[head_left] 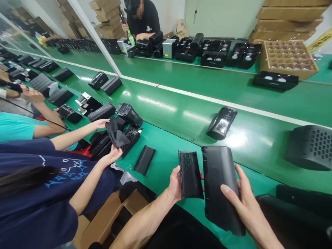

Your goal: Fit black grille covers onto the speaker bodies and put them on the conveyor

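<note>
Inspector A: "Two parts side by side over the green bench (166, 147). What merits care?"

Inspector B: "Steady the large black cover (219, 180) by its sides, the smaller curved panel (191, 176) by its edges; avoid knocking rims."

Inspector A: "Hands?"

Inspector B: "The right hand (247, 204) holds the cover, thumb across its face. The left hand (175, 184) holds the panel, fingers behind."

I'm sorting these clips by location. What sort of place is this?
Probably a factory assembly line: a long green bench, a cardboard tray of small parts, and a row of black casings on the far side.
</note>
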The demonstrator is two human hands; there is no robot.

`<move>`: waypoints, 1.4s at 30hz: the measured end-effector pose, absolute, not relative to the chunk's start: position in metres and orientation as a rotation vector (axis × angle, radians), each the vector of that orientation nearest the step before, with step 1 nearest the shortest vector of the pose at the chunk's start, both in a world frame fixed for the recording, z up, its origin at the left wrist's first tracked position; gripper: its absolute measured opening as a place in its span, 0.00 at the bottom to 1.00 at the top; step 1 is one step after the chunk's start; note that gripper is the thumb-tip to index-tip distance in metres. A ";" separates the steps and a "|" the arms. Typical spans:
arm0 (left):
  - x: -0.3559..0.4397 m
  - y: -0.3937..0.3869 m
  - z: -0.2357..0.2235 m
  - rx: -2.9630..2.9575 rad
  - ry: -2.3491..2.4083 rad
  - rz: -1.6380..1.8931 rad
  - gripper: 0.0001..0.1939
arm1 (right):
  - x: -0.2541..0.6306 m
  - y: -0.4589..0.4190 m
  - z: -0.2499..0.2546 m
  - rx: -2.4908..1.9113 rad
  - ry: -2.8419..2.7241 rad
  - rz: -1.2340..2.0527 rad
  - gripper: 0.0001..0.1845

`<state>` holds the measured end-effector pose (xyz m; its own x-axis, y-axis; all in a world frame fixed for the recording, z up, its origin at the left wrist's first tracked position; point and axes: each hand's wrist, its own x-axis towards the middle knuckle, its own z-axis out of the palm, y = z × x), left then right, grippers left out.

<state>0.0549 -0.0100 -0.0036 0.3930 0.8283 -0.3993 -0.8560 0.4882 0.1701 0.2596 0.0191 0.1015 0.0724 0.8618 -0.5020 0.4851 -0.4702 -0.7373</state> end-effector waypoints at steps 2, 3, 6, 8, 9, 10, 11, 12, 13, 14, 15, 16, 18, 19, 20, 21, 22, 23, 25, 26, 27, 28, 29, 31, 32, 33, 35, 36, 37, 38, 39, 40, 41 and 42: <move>0.057 -0.011 -0.003 -0.093 0.505 1.104 0.38 | 0.253 0.021 0.104 -1.961 -1.407 1.335 0.56; 0.057 -0.011 -0.002 -0.097 0.525 1.112 0.37 | 0.250 0.023 0.105 -1.955 -1.425 1.325 0.56; 0.059 -0.012 0.000 -0.059 0.567 1.105 0.33 | 0.245 0.025 0.105 -1.959 -1.458 1.300 0.56; 0.062 -0.011 0.001 -0.042 0.564 1.119 0.32 | 0.247 0.024 0.100 -1.965 -1.497 1.265 0.56; 0.064 -0.011 0.001 -0.044 0.551 1.128 0.34 | 0.248 0.024 0.096 -1.961 -1.522 1.247 0.55; 0.066 -0.010 0.001 -0.050 0.532 1.135 0.36 | 0.250 0.023 0.092 -1.956 -1.547 1.230 0.55; 0.068 -0.009 0.000 -0.055 0.514 1.139 0.38 | 0.252 0.022 0.087 -1.950 -1.571 1.218 0.55; 0.070 -0.009 0.000 -0.058 0.499 1.136 0.39 | 0.253 0.022 0.083 -1.943 -1.591 1.209 0.56; 0.072 -0.008 -0.001 -0.059 0.491 1.132 0.39 | 0.254 0.022 0.079 -1.940 -1.603 1.203 0.56; 0.073 -0.007 -0.002 -0.061 0.487 1.131 0.39 | 0.255 0.022 0.076 -1.939 -1.610 1.202 0.56; 0.074 -0.007 -0.003 -0.066 0.484 1.129 0.38 | 0.255 0.022 0.074 -1.938 -1.615 1.205 0.56; 0.075 -0.006 -0.003 -0.073 0.480 1.122 0.38 | 0.255 0.022 0.074 -1.940 -1.618 1.207 0.56; 0.074 -0.005 -0.004 -0.101 0.473 1.107 0.37 | 0.255 0.023 0.078 -1.957 -1.603 1.215 0.56; 0.073 -0.005 -0.005 -0.121 0.474 1.104 0.37 | 0.255 0.023 0.081 -1.970 -1.582 1.225 0.56; 0.071 -0.005 -0.005 -0.140 0.474 1.104 0.37 | 0.255 0.023 0.085 -1.981 -1.543 1.243 0.56; 0.068 -0.005 -0.006 -0.153 0.468 1.100 0.38 | 0.257 0.023 0.089 -1.987 -1.484 1.273 0.56; 0.065 -0.005 -0.007 -0.158 0.455 1.086 0.40 | 0.259 0.023 0.093 -1.985 -1.405 1.312 0.56; 0.062 -0.006 -0.008 -0.155 0.438 1.064 0.42 | 0.261 0.022 0.096 -1.974 -1.313 1.356 0.55; 0.056 -0.007 -0.010 -0.137 0.417 1.021 0.46 | 0.269 0.022 0.098 -1.948 -1.112 1.428 0.54; 0.053 -0.007 -0.011 -0.131 0.422 1.011 0.47 | 0.274 0.021 0.097 -1.942 -1.018 1.446 0.53; 0.051 -0.007 -0.011 -0.128 0.442 1.016 0.46 | 0.279 0.019 0.094 -1.940 -0.933 1.459 0.53; 0.050 -0.006 -0.011 -0.125 0.467 1.029 0.45 | 0.284 0.017 0.090 -1.943 -0.855 1.470 0.53; 0.049 -0.006 -0.010 -0.119 0.493 1.043 0.44 | 0.289 0.014 0.084 -1.948 -0.784 1.483 0.53; 0.048 -0.004 -0.009 -0.096 0.528 1.058 0.42 | 0.297 0.005 0.074 -1.968 -0.631 1.497 0.52; 0.047 -0.003 -0.008 -0.084 0.536 1.058 0.41 | 0.300 0.000 0.069 -1.983 -0.534 1.490 0.51; 0.046 -0.002 -0.008 -0.074 0.538 1.051 0.40 | 0.301 -0.005 0.066 -1.991 -0.427 1.475 0.48; 0.043 -0.002 -0.009 -0.072 0.542 1.013 0.40 | 0.300 -0.013 0.060 -1.962 -0.195 1.436 0.39; 0.041 -0.003 -0.010 -0.074 0.552 0.982 0.40 | 0.298 -0.016 0.059 -1.917 -0.094 1.430 0.33; 0.038 -0.003 -0.012 -0.074 0.576 0.950 0.39 | 0.296 -0.018 0.057 -1.861 -0.017 1.435 0.28; 0.035 -0.004 -0.015 -0.071 0.612 0.922 0.38 | 0.294 -0.020 0.056 -1.805 0.037 1.446 0.23; 0.032 -0.004 -0.017 -0.066 0.656 0.902 0.37 | 0.292 -0.021 0.054 -1.759 0.071 1.457 0.21; 0.030 -0.005 -0.020 -0.062 0.703 0.890 0.35 | 0.291 -0.023 0.052 -1.728 0.090 1.470 0.20; 0.028 -0.004 -0.023 -0.062 0.751 0.887 0.33 | 0.291 -0.024 0.050 -1.711 0.101 1.484 0.20; 0.026 -0.004 -0.025 -0.068 0.801 0.890 0.31 | 0.292 -0.026 0.046 -1.711 0.106 1.497 0.21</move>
<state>0.0260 -0.0042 -0.0254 0.3648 0.6674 -0.6492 -0.7155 0.6472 0.2632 0.2920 -0.0263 0.0463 0.2833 0.4430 -0.8506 -0.5588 -0.6446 -0.5218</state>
